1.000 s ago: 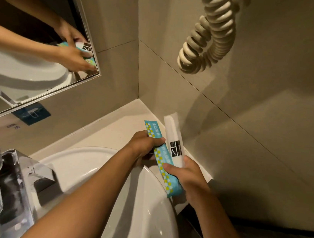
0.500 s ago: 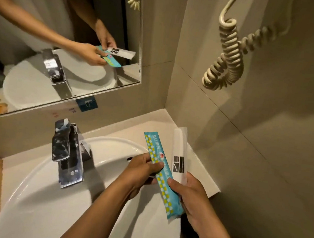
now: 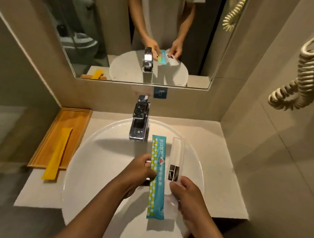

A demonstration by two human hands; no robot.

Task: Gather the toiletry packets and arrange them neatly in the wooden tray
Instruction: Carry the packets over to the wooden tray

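Left hand [image 3: 140, 172] pinches blue packet [image 3: 157, 177]; right hand [image 3: 187, 194] grips white packet [image 3: 176, 159].

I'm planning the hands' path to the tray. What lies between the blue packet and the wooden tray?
In the head view, the left hand, open white basin and a countertop strip separate the blue packet from the wooden tray.

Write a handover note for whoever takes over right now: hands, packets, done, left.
Left hand: shut on the blue packet, held over the sink.
Right hand: shut on the clear packet, beside the blue one.
Yellow packet: in the wooden tray, its near end sticking out over the rim.
Done: two packets gathered.
Left: place both in the tray, straighten the yellow one.
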